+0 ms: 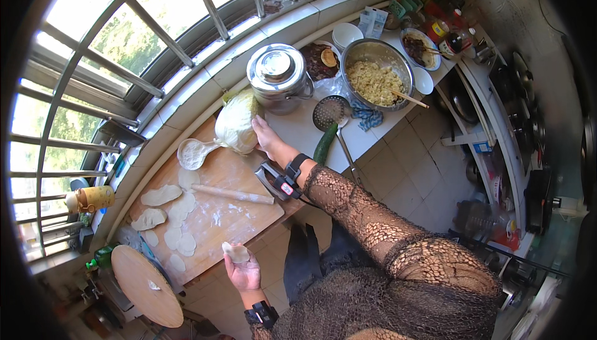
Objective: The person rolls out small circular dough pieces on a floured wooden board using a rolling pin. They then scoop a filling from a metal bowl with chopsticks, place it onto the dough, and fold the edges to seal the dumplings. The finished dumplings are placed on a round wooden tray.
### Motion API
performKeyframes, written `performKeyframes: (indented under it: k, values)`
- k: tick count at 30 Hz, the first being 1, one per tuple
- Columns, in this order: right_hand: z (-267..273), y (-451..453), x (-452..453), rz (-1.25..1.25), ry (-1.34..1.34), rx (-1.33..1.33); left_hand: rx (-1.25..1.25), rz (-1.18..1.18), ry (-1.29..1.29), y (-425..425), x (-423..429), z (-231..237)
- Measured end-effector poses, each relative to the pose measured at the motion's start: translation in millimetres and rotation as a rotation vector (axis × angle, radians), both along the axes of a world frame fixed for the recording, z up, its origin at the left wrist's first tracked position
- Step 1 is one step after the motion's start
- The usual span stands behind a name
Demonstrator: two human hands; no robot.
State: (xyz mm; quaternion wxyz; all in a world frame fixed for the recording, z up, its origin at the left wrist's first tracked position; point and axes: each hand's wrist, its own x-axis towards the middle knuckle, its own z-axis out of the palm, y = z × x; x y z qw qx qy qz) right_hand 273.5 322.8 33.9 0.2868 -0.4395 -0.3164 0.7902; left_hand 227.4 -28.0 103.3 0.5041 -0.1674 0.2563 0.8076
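Note:
My left hand (243, 272) holds a small round dough wrapper (237, 252) in its upturned palm, low before the board's front edge. My right hand (270, 140) reaches across to a pale Chinese cabbage (239, 123) and lies against its right side; whether the fingers grip it is not clear. On the floured wooden board (238, 228) rests a rolling pin (233, 194), with several flat dough wrappers (181, 209) and two longer folded dough pieces (161, 195) to its left. A white ladle of flour (195, 153) sits beside the cabbage.
Beyond the cabbage stands a lidded steel pot (278, 78). A steel bowl of chopped filling (377, 78) with chopsticks is farther right. A skimmer (332, 113) and a cucumber (325, 144) lie nearer the counter's edge. A round wooden board (147, 286) leans at lower left.

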Motion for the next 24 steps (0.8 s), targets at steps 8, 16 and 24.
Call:
performKeyframes:
  k: [8,16,24]
  values:
    - [-18.0,-23.8,85.8,-0.198,-0.775,0.635,-0.026,-0.017,-0.041,17.4,6.5,0.3]
    - [-34.7,-67.5,155.7,0.025,-1.214,0.287,-0.015,-0.053,-0.062,21.0,8.5,-3.1]
    - [-25.4,-75.7,138.0,-0.003,-0.91,0.606,-0.027,-0.01,-0.077,9.8,8.7,-3.0]
